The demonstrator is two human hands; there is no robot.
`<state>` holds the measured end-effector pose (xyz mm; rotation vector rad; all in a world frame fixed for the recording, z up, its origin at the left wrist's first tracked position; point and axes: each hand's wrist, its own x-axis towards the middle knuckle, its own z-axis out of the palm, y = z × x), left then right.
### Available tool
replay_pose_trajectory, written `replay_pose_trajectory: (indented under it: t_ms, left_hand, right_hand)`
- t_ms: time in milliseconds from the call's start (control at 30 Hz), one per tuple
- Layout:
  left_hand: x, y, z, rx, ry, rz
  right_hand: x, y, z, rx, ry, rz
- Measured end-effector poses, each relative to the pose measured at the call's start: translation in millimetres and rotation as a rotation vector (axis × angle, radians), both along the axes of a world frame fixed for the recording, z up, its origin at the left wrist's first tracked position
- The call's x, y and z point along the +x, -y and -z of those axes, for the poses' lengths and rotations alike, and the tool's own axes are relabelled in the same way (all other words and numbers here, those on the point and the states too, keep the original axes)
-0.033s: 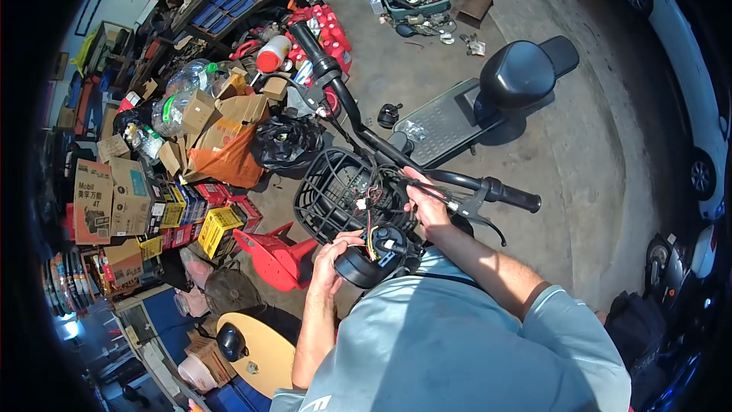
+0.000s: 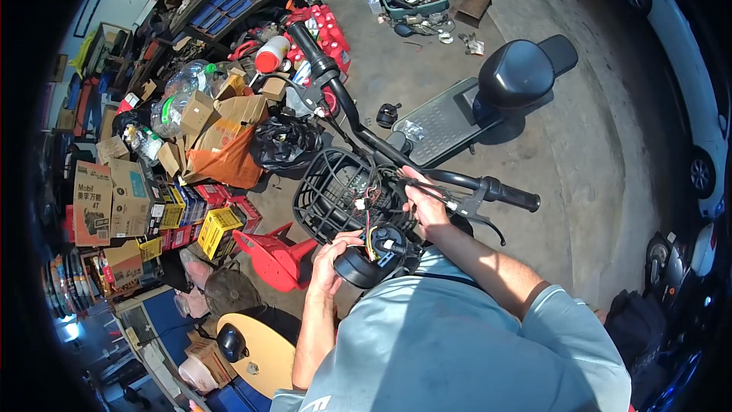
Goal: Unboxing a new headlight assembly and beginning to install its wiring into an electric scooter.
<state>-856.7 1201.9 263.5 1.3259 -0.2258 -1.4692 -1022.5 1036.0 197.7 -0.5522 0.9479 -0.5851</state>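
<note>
My left hand (image 2: 328, 265) grips the rim of a round black headlight housing (image 2: 358, 268), its open back facing up. Coloured wires (image 2: 370, 235) run from the housing toward the black wire basket (image 2: 316, 202). Close under the black handlebar (image 2: 393, 154), my right hand (image 2: 427, 202) has its fingers curled in among the dark cables; what they hold is hidden. A brake lever (image 2: 488, 230) sticks out beside my right wrist. Beyond the handlebar lie the scooter's footboard (image 2: 450, 126) and black seat (image 2: 518, 75).
A red plastic chair (image 2: 276, 259) stands left of the basket. Cardboard boxes (image 2: 130, 198), bottles and a black bag (image 2: 286, 141) are piled at left. A parts bin (image 2: 415, 4) sits at the back; a white car (image 2: 679, 69) is at far right.
</note>
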Motion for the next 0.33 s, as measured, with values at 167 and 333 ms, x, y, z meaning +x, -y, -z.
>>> replay_pose_trajectory:
  t_ms: [167, 333]
  left_hand:
    - [1.2, 0.0, 4.1, 0.006, -0.006, -0.003]
    - [2.1, 0.6, 7.7, 0.029, -0.007, 0.025]
  right_hand:
    - [-1.8, 0.1, 0.5, -0.04, -0.001, -0.039]
    - [-2.3, 1.0, 3.3, -0.033, 0.031, -0.053]
